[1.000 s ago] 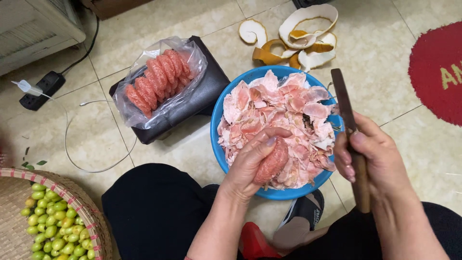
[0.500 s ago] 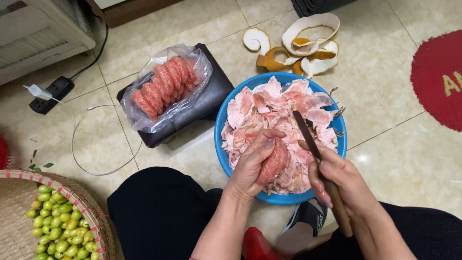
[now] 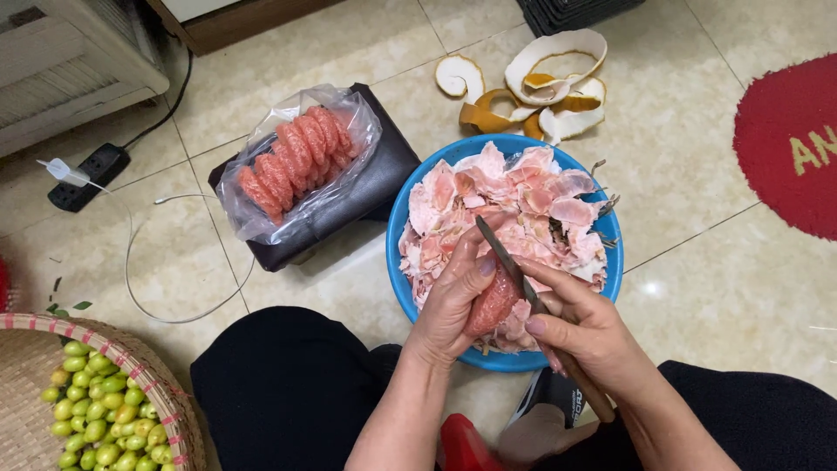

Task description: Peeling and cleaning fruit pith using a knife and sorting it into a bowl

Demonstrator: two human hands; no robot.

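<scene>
Fingers of left hand [image 3: 453, 301] curled round pink segment [image 3: 493, 303], right hand [image 3: 586, 330] gripping knife [image 3: 523, 283] against it, over blue bowl [image 3: 410, 288] of peelings

A pink peeled pomelo segment [image 3: 493, 303] lies against a dark thin knife blade [image 3: 510, 266]. The round plastic basin [image 3: 397, 253] is bright blue, its heap of membrane scraps [image 3: 523, 205] pale pink and whitish. The curled rind pieces [image 3: 536, 83] are cream inside, ochre outside. The woven basket [image 3: 22, 366] is tan with red rim stitching, its small fruits [image 3: 96, 410] yellow-green. The floor tiles [image 3: 715, 288] are mottled beige; the mat [image 3: 785, 148] is red.
</scene>
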